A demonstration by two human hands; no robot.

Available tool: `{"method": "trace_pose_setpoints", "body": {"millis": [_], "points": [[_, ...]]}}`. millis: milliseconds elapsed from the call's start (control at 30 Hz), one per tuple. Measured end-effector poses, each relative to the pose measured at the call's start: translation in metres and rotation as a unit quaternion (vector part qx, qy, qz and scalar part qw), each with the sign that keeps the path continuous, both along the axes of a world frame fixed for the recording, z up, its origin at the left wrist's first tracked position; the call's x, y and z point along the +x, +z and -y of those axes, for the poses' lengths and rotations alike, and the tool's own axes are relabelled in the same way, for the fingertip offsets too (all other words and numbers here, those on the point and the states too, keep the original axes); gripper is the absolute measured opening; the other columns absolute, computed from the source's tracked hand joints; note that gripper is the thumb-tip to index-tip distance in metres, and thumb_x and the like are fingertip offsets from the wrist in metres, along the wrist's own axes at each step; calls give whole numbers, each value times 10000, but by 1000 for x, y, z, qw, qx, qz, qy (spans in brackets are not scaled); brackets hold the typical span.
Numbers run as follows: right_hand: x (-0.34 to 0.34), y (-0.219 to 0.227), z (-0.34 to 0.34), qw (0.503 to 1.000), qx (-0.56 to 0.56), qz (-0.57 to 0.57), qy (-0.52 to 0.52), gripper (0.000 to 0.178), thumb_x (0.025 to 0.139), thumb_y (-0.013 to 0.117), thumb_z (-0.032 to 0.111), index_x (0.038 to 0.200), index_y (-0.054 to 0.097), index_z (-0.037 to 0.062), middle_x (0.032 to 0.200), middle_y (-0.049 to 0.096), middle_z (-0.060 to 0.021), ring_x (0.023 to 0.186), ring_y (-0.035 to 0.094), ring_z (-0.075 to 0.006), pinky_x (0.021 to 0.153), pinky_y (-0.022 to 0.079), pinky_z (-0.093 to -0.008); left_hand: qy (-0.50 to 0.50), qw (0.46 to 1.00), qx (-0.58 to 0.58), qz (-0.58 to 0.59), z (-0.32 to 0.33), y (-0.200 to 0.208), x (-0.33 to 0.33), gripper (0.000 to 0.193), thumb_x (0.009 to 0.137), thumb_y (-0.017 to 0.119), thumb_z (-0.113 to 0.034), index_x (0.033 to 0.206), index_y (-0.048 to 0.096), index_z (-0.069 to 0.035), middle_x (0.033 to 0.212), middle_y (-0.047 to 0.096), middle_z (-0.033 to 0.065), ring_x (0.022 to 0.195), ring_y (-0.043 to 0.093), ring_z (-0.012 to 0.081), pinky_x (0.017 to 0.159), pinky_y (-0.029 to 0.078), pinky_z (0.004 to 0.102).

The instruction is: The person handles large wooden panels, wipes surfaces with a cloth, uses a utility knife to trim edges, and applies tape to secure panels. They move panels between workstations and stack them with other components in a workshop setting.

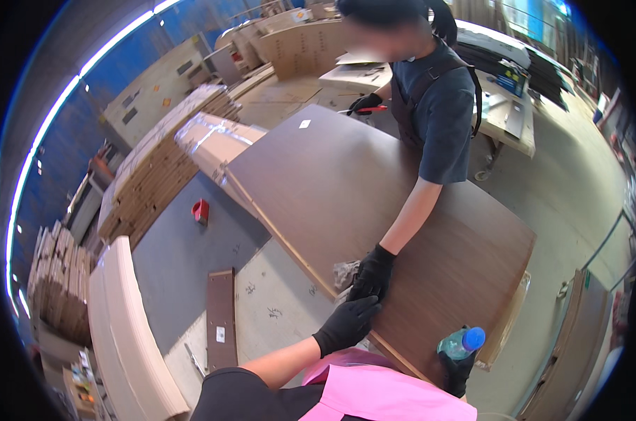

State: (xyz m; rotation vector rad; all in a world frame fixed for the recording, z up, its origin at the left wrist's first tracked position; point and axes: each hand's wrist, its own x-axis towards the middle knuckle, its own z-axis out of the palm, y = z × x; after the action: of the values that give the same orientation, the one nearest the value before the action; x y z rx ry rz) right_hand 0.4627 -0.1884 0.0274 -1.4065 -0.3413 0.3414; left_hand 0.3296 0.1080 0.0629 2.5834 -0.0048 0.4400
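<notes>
My right hand (458, 370), in a black glove, is closed around a clear bottle (452, 344) with a blue cap, at the near right corner of a large brown board (332, 189). My left hand (347, 324), also gloved in black, lies at the board's near edge with its fingers stretched out. Those fingers touch a co-worker's gloved hand (374, 272), which rests on the board. Beside that hand is a crumpled, see-through bit of material (344, 274), partly hidden. The co-worker's other gloved hand (365, 102) holds a red-and-black tool at the far edge.
Left of the board, a pale table (269, 309) bears a grey sheet, a red tape dispenser (200, 211) and a narrow brown panel (221, 316). Stacked cardboard (149, 168) stands behind it. A wheeled table (518, 126) is behind the co-worker, with brown panels (570, 344) at right.
</notes>
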Motion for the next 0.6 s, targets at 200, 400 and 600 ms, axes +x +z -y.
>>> {"method": "trace_pose_setpoints", "body": {"millis": [200, 400, 600], "points": [[5, 8, 12, 997, -42, 42, 56, 863, 661, 832, 90, 1397, 388, 27, 1248, 520, -79, 1096, 538, -203, 961, 444, -352, 59, 998, -8, 29, -7, -12, -26, 331, 787, 622, -131, 1108, 626, -51, 1163, 620, 149, 1126, 562, 321, 988, 421, 440], [8, 22, -6, 998, -62, -18, 14, 854, 654, 804, 55, 1398, 385, 31, 1307, 490, -88, 1175, 497, -225, 998, 416, -363, 64, 992, 105, 5, -46, -23, -22, 291, 813, 602, -187, 1079, 622, -69, 1193, 600, 127, 1163, 543, 286, 982, 410, 436], [0, 44, -25, 994, -54, -80, -55, 818, 647, 786, 42, 1377, 416, 43, 1322, 482, -84, 1200, 480, -235, 1012, 405, -373, 232, 967, 85, -63, -161, -34, -6, 525, 821, 638, -322, 1244, 557, -22, 1315, 527, 186, 1252, 457, 366, 1077, 311, 498]]}}
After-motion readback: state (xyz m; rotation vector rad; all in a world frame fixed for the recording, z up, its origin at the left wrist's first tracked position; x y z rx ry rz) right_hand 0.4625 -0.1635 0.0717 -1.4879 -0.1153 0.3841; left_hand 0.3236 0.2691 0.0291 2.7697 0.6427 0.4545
